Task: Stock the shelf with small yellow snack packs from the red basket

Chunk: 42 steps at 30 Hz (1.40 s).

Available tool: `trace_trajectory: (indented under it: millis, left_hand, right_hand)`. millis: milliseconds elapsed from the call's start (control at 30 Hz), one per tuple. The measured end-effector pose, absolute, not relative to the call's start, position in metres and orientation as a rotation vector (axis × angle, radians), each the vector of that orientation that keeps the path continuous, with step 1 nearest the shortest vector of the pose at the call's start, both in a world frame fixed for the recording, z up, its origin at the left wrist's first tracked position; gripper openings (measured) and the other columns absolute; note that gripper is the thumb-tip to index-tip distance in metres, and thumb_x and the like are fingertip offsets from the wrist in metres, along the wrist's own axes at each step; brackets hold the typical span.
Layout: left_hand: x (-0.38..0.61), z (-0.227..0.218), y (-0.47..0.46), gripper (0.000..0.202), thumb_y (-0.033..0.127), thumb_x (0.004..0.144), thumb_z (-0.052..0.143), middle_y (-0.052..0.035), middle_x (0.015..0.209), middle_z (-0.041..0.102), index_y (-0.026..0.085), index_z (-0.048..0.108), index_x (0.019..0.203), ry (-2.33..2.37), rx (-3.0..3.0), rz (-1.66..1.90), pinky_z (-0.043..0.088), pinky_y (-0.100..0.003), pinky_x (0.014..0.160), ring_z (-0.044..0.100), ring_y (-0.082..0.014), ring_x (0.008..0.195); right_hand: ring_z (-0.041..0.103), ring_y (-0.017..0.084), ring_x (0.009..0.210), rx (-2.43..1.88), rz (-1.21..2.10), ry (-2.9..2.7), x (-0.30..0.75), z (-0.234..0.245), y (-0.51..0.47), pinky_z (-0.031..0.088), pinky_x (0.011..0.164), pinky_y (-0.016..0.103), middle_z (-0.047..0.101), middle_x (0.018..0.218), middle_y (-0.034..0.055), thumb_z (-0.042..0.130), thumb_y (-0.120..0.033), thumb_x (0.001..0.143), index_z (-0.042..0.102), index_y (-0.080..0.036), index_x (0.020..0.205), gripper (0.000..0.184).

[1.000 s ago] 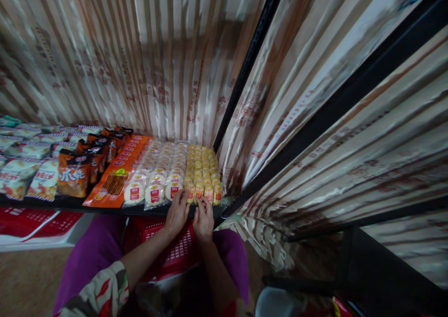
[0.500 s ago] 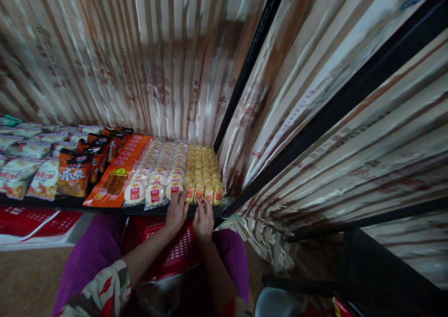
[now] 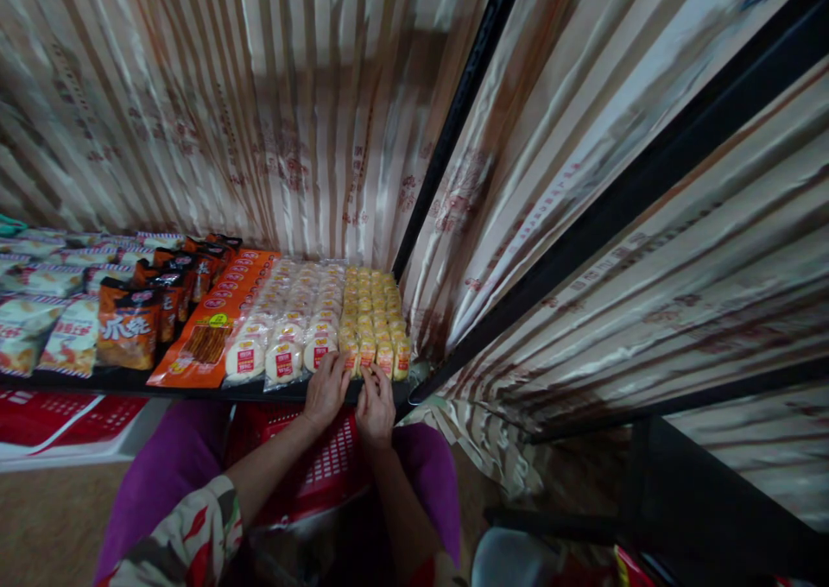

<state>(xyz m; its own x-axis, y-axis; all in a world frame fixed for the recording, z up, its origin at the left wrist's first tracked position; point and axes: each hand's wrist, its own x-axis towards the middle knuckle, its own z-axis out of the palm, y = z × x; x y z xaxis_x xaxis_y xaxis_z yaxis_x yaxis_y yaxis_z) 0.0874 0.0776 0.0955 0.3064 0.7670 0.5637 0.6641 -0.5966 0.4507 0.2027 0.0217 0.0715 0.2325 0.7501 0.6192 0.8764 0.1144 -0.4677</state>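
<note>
Both hands rest side by side at the front edge of a low black shelf (image 3: 129,383). My left hand (image 3: 325,390) lies with its fingers bent on the front packets of the yellow wrapped snacks (image 3: 374,319), next to the round white cakes with red labels (image 3: 285,345). My right hand (image 3: 374,406) touches the front of the same yellow rows, its fingers curled. What the fingers pinch, if anything, is too small to make out. A red plastic basket (image 3: 327,466) sits on my lap under both forearms.
Further left on the shelf lie long orange packets (image 3: 213,324), dark orange snack bags (image 3: 129,328) and pale bags (image 3: 58,337). Striped shiny cloth (image 3: 259,112) hangs behind the shelf and to the right. Black frame posts (image 3: 453,129) cross the view. A red crate (image 3: 58,414) sits below at the left.
Both hands stay at the front of the yellow rows, shifting only slightly. The view has drifted a little, so the shelf sits slightly further left.
</note>
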Motion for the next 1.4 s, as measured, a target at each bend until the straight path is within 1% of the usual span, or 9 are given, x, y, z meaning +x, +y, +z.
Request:
trace_trajectory:
  millis: [133, 300, 500, 733, 833, 933, 1067, 1233, 1400]
  left_hand:
    - [0.086, 0.096, 0.078, 0.029, 0.021, 0.089, 0.041, -0.0083, 0.108, 0.054, 0.021, 0.053, 0.115, 1.3, 2.551, 1.211, 0.047, -0.035, 0.087, 0.051, -0.0201, 0.103]
    - [0.086, 0.097, 0.081, 0.026, 0.022, 0.09, 0.041, -0.0082, 0.106, 0.056, 0.02, 0.057, 0.11, 1.178, 2.683, 1.192, 0.047, -0.035, 0.086, 0.051, -0.0193, 0.102]
    - [0.091, 0.104, 0.082, 0.027, 0.021, 0.09, 0.04, -0.0088, 0.109, 0.059, 0.017, 0.057, 0.111, 0.932, 2.834, 1.091, 0.046, -0.035, 0.087, 0.051, -0.0197, 0.103]
    - [0.095, 0.099, 0.083, 0.028, 0.021, 0.092, 0.037, -0.009, 0.112, 0.058, 0.016, 0.057, 0.111, 0.926, 2.889, 1.053, 0.045, -0.035, 0.088, 0.051, -0.0199, 0.105]
    - [0.095, 0.097, 0.084, 0.028, 0.021, 0.091, 0.038, -0.0096, 0.112, 0.058, 0.015, 0.056, 0.112, 0.926, 2.887, 1.043, 0.046, -0.035, 0.089, 0.051, -0.0203, 0.106]
    - [0.095, 0.095, 0.085, 0.029, 0.021, 0.091, 0.038, -0.0096, 0.113, 0.057, 0.017, 0.055, 0.114, 0.931, 2.868, 1.027, 0.046, -0.036, 0.09, 0.051, -0.0203, 0.107]
    - [0.095, 0.093, 0.085, 0.03, 0.02, 0.091, 0.038, -0.009, 0.115, 0.057, 0.017, 0.055, 0.115, 0.932, 2.863, 1.025, 0.045, -0.036, 0.091, 0.049, -0.0205, 0.109]
    - [0.095, 0.093, 0.085, 0.029, 0.02, 0.09, 0.039, -0.0092, 0.115, 0.057, 0.016, 0.055, 0.115, 0.927, 2.889, 0.993, 0.045, -0.037, 0.092, 0.049, -0.0209, 0.109]
    - [0.095, 0.092, 0.084, 0.029, 0.02, 0.09, 0.041, -0.0097, 0.116, 0.057, 0.016, 0.056, 0.114, 0.926, 2.868, 0.985, 0.044, -0.036, 0.092, 0.049, -0.0206, 0.109]
  right_hand:
    - [0.051, 0.018, 0.108, -1.658, -0.191, -1.554, 0.204, 0.07, 0.022, 0.049, 0.086, 0.031, 0.05, 0.122, 0.0131, 0.035, -0.012, 0.084, 0.056, -0.017, 0.12, 0.042]
    - [0.051, 0.018, 0.109, -1.64, -0.236, -1.569, 0.205, 0.067, 0.022, 0.05, 0.085, 0.031, 0.051, 0.122, 0.0137, 0.035, -0.012, 0.084, 0.056, -0.017, 0.121, 0.042]
    - [0.049, 0.02, 0.114, -1.635, -0.206, -1.554, 0.205, 0.071, 0.02, 0.047, 0.091, 0.038, 0.054, 0.12, 0.0146, 0.033, -0.014, 0.085, 0.056, -0.015, 0.12, 0.041]
    - [0.048, 0.019, 0.117, -1.599, -0.124, -1.549, 0.206, 0.076, 0.012, 0.045, 0.094, 0.04, 0.053, 0.123, 0.0141, 0.031, -0.014, 0.086, 0.051, -0.015, 0.124, 0.042]
    - [0.046, 0.021, 0.117, -1.639, -0.165, -1.517, 0.205, 0.077, 0.005, 0.044, 0.094, 0.043, 0.051, 0.125, 0.0142, 0.033, -0.016, 0.087, 0.052, -0.016, 0.123, 0.04]
    - [0.044, 0.024, 0.118, -1.726, -0.25, -1.446, 0.204, 0.077, -0.002, 0.042, 0.093, 0.047, 0.049, 0.126, 0.0158, 0.035, -0.02, 0.088, 0.052, -0.014, 0.122, 0.038]
    - [0.042, 0.025, 0.119, -1.817, -0.271, -1.45, 0.204, 0.076, -0.004, 0.041, 0.094, 0.045, 0.048, 0.128, 0.0172, 0.034, -0.021, 0.089, 0.049, -0.011, 0.124, 0.04]
    - [0.04, 0.024, 0.122, -1.815, -0.25, -1.493, 0.204, 0.073, 0.001, 0.04, 0.095, 0.043, 0.048, 0.129, 0.0182, 0.032, -0.021, 0.089, 0.044, -0.006, 0.128, 0.043]
    - [0.04, 0.024, 0.123, -1.815, -0.241, -1.502, 0.205, 0.073, 0.005, 0.04, 0.096, 0.044, 0.048, 0.13, 0.0176, 0.031, -0.02, 0.089, 0.041, -0.006, 0.131, 0.045]
